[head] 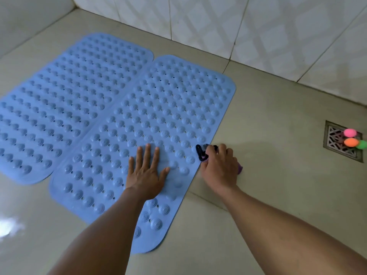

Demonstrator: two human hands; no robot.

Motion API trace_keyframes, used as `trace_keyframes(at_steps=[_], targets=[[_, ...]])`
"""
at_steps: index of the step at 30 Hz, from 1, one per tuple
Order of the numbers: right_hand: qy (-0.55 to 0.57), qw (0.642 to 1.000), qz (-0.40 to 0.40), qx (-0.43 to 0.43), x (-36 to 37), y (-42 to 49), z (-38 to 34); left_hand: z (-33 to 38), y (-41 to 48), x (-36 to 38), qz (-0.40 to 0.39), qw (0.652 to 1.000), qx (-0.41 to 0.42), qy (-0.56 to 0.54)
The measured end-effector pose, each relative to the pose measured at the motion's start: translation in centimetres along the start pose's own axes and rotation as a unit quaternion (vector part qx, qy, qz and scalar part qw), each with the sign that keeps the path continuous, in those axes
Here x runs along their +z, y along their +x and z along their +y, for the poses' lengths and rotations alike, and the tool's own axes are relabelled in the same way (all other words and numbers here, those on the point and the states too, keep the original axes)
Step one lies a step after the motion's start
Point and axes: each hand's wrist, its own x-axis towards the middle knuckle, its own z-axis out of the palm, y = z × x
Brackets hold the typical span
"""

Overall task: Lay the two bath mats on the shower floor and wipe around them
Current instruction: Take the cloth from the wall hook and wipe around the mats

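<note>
Two light blue studded bath mats lie flat side by side on the beige tile floor: the left mat and the right mat, their long edges touching. My left hand presses flat on the right mat near its right edge, fingers straight and spread. Just off that edge, my right hand grips a purple cloth with a black loop, held down on the floor.
A square metal floor drain sits at the right with pink, orange and green balls on it. White patterned wall tiles rise behind the mats. A bright glare marks the wet floor at the lower left.
</note>
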Motion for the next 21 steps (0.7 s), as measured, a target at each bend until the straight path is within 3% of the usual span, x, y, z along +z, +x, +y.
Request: trace_keyframes(at_steps=[13, 21], targets=[[0.031, 0.997, -0.061, -0.028, 0.3, -14.1, -5.9, -4.4, -12.1, 3.9, -0.007, 0.999, 0.041, -0.005], [0.127, 0.97, -0.208, 0.013, -1.5, -18.2, -7.9, -4.1, -16.5, 3.4, -0.034, 0.999, 0.018, -0.028]])
